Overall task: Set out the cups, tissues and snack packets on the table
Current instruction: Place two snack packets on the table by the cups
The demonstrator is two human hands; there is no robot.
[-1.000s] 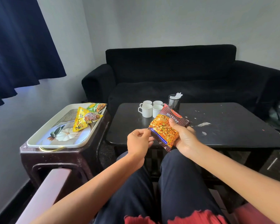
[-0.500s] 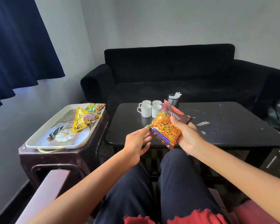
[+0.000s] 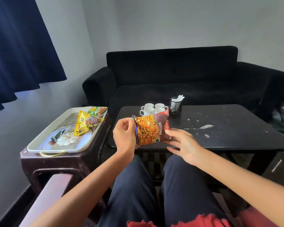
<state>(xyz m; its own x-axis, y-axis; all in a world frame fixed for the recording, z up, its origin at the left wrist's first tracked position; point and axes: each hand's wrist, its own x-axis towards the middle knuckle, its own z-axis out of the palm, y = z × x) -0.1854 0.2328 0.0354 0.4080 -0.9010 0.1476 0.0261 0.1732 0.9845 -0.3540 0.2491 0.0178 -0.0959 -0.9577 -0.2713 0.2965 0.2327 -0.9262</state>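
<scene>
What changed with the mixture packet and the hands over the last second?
The left hand took hold of the mixture packet by its left edge; the right hand let go, fingers now straight beside it. Cups, tissue holder and tray packets stayed put.

The packet (image 3: 152, 129) has turned: a second ago it lay slanted in the right hand (image 3: 184, 145), its red end pointing away toward the cups, and now it lies crosswise above the near table edge with the red end to the right. The left hand (image 3: 125, 134), then just beside its lower corner, now pinches the packet's left edge with curled fingers. The right hand has let go its grip, its straightened fingers only touching the packet's right end.
</scene>
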